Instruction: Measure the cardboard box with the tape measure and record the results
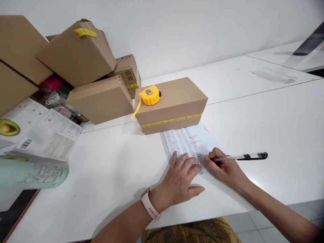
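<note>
My left hand [179, 179] lies flat with its fingers spread, the fingertips on the lower part of a printed sheet [184, 141]. My right hand [225, 168] is closed around a pen [246, 156] with a clear barrel and black ends. Its tip is hidden by my fingers, close to the sheet's lower right. Rows of small dark print cover the sheet, with a reddish mark near my fingers. A cardboard box [174, 98] with a yellow tape measure strip along its side rests over the sheet's top edge. On that box sits a yellow tape measure [150, 95], its blade end hanging out.
More cardboard boxes [78, 54] are piled at the back left against the wall. A printed carton [50, 135] with an avocado picture and a pale green bottle [35, 172] stand at the left. The white table [106, 168] ends in front of my lap.
</note>
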`<state>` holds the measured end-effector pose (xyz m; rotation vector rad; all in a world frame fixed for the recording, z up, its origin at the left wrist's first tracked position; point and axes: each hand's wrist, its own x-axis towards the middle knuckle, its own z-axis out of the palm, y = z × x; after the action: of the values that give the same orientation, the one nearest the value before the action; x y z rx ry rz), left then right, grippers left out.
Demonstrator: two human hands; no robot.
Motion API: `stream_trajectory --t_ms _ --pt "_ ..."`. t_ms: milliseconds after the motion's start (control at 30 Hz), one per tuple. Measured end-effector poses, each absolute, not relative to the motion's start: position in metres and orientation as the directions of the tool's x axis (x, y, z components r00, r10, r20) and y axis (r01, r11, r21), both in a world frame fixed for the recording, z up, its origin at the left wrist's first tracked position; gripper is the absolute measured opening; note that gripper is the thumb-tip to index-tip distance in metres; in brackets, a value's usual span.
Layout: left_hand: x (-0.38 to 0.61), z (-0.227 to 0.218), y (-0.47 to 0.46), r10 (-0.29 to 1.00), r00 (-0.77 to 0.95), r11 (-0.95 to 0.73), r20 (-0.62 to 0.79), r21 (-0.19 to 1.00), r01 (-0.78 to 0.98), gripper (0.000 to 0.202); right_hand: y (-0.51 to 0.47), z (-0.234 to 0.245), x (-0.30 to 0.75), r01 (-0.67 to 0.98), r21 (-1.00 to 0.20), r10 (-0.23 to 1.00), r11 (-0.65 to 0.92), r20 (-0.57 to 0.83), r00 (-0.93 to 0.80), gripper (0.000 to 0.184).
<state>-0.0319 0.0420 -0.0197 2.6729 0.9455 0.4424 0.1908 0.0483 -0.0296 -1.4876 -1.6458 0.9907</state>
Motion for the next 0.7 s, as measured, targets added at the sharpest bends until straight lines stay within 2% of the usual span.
stream_trajectory --t_ms 700 --pt "-0.0326 -0.0163 0.0418 0.647 0.741 -0.746 0.182 0.352 0.566 0.060 0.0489 -0.0218 0.1890 0.493 -0.868 0.994 0.066 0.012 -0.112 0.029"
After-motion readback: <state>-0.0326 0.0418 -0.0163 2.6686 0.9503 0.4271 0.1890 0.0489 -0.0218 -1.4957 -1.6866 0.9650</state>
